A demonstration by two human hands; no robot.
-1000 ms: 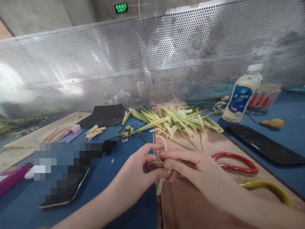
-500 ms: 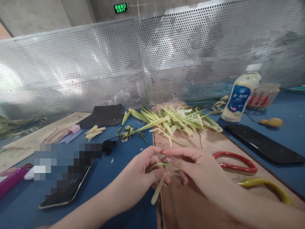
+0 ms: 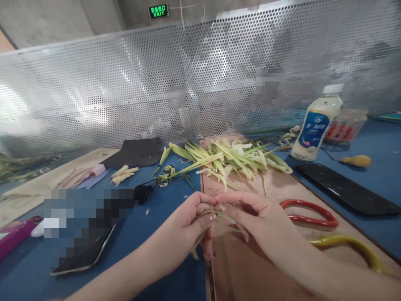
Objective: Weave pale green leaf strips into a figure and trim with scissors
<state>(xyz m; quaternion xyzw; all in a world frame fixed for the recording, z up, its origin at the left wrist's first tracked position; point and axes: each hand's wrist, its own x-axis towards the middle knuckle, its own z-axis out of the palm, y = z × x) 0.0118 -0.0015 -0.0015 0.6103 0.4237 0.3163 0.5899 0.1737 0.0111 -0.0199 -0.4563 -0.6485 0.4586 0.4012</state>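
Note:
My left hand (image 3: 191,225) and my right hand (image 3: 253,217) meet over the near left edge of a brown board (image 3: 269,267). Both are closed in a pinch on one thin green leaf strip (image 3: 200,240), whose lower end hangs below my left fingers. A pile of pale green and yellow leaf strips (image 3: 228,161) lies at the far end of the board, beyond my hands. Red-handled scissors (image 3: 310,213) rest on the board just right of my right hand, with a yellow-handled pair (image 3: 347,246) nearer me.
A white bottle with a blue label (image 3: 316,125) stands at the back right beside a clear tub (image 3: 344,125). A black phone (image 3: 347,190) lies right of the board, another dark phone (image 3: 81,255) at the left. A perforated metal screen (image 3: 125,83) closes the far side of the blue table (image 3: 150,234).
My hands have drawn closer together and turned the strip; its hanging end has moved left and lower, under my left fingers. My left fingers have curled further round it.

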